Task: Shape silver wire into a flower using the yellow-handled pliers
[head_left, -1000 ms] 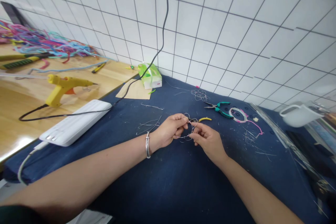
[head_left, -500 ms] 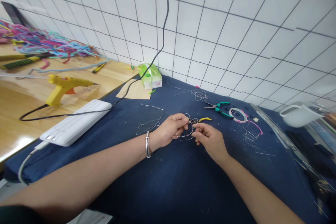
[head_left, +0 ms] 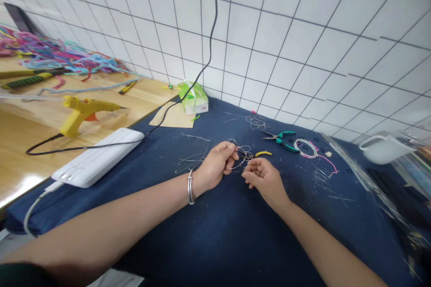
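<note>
My left hand (head_left: 219, 164) is closed, its thumb and fingertips pinching a looped thin wire piece (head_left: 248, 149) with small pinkish beads or bits along it. The loops stick out to the right of those fingertips. Just below and right of the loops is my right hand (head_left: 264, 179), its fingers curled and the thumb pressed against them. Whether a wire end sits in that pinch is too small to tell. Behind the wire piece lies a yellow-handled tool (head_left: 263, 153), its dark head partly covered by the loops.
Teal-handled pliers (head_left: 281, 138) lie right, beside a pale ring with pink cord (head_left: 305, 148). A wire flower shape (head_left: 256, 122) and loose wires (head_left: 191, 160) rest on the dark blue cloth (head_left: 202, 237). Left are a white power strip (head_left: 101, 154) and yellow glue gun (head_left: 79, 112).
The left hand has shifted slightly left and up, with the wire loops turned in its fingers. The right hand has drawn a little down and left, its fingertips now apart from the main loops.
</note>
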Tool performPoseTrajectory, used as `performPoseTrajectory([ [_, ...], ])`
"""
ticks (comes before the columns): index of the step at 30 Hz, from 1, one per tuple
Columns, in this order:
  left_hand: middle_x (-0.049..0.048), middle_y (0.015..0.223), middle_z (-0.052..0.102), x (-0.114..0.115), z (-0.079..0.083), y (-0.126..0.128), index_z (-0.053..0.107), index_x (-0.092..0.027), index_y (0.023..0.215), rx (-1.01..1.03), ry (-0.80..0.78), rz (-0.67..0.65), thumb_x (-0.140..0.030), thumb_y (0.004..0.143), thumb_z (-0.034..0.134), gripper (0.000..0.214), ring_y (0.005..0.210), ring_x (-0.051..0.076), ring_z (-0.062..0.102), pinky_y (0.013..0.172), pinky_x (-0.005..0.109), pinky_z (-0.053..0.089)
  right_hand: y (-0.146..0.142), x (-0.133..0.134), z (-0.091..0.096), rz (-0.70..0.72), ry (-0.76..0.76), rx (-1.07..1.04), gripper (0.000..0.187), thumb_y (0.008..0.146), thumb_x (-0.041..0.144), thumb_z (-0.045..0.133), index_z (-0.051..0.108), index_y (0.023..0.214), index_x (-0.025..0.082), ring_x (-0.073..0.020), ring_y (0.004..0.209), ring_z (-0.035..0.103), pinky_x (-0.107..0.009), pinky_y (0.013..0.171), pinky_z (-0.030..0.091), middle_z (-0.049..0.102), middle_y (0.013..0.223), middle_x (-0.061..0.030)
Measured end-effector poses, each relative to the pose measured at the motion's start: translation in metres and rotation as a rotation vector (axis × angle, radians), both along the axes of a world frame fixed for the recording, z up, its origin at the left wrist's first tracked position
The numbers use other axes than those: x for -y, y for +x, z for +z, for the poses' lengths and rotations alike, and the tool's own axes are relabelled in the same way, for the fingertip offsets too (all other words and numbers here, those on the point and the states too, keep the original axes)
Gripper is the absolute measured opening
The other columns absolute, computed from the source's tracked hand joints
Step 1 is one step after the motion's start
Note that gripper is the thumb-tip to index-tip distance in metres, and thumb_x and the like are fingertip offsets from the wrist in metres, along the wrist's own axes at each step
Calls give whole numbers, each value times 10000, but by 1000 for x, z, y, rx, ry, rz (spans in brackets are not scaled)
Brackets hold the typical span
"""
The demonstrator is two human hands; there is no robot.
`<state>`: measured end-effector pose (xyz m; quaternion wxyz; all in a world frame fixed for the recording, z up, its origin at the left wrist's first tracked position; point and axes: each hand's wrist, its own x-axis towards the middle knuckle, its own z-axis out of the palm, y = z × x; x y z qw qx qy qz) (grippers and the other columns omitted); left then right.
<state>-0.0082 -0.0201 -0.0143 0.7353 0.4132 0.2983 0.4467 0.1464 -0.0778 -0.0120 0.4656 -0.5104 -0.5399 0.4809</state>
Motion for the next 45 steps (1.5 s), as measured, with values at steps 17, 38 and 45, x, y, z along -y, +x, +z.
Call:
performPoseTrajectory([
  [17, -42, 597, 469, 13, 0, 8, 465, -167, 755, -260, 103, 82, -349, 827, 457, 196, 368, 30, 319, 326, 151, 235, -3, 8, 5, -78, 249, 379, 333, 751, 340, 596, 554, 1059, 221, -121, 607, 525, -274, 636, 465, 559, 691, 9],
  [38, -54, 559, 443, 4, -1, 4, 474, -180, 756, -352, 260, 96, -325, 844, 436, 174, 364, 42, 322, 341, 165, 240, 8, 3, 0, -78, 399, 700, 260, 798, 394, 538, 587, 1005, 243, -172, 712, 606, -309, 730, 455, 636, 758, -11],
  [45, -32, 605, 525, -3, 5, 0, 519, -162, 778, -414, 329, 113, -283, 820, 474, 136, 387, 35, 357, 373, 159, 273, 15, 0, 0, -58, 464, 794, 253, 803, 396, 532, 593, 981, 226, -171, 735, 607, -292, 732, 446, 646, 754, -14],
])
